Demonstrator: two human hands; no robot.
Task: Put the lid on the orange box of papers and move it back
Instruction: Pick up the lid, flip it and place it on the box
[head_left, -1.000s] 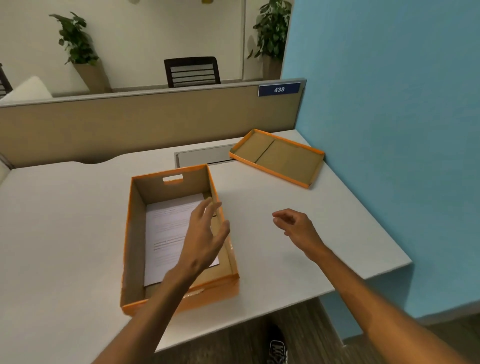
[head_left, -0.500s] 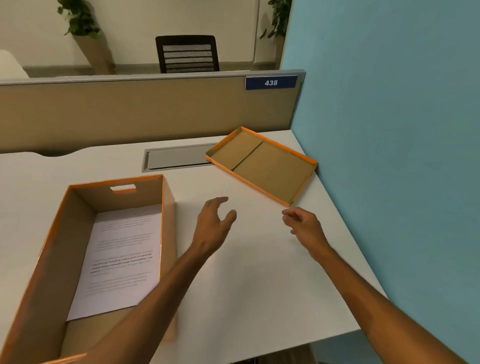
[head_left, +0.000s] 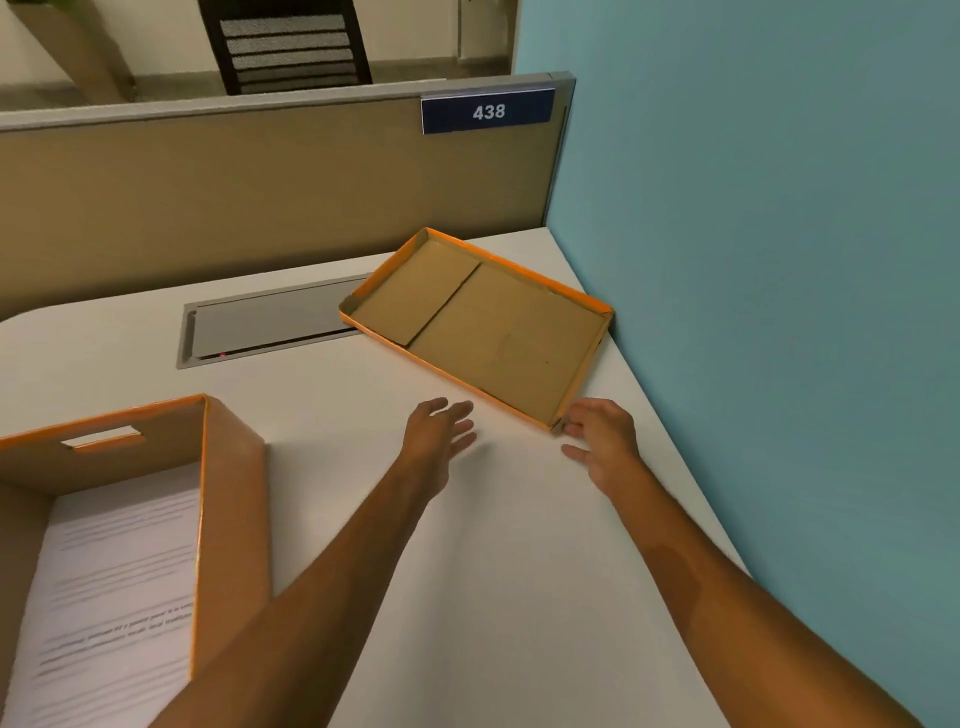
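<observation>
The orange lid (head_left: 483, 327) lies upside down on the white desk (head_left: 467, 545), brown inside facing up, at the back right by the blue wall. The open orange box (head_left: 228, 499) stands at the lower left, partly cut off by the frame, with printed papers (head_left: 114, 587) lying flat inside. My left hand (head_left: 439, 436) hovers open just in front of the lid's near edge, not touching it. My right hand (head_left: 602, 441) is open at the lid's near right corner, fingertips at or almost at the corner.
A grey cable hatch (head_left: 270, 322) is set into the desk behind the box, left of the lid. A tan partition (head_left: 260, 192) with a blue "438" label (head_left: 487, 111) runs along the back. The blue wall (head_left: 779, 260) bounds the desk on the right.
Both hands have reached forward from beside the box toward the lid. The view has shifted right and closer, so the box now sits at the lower left.
</observation>
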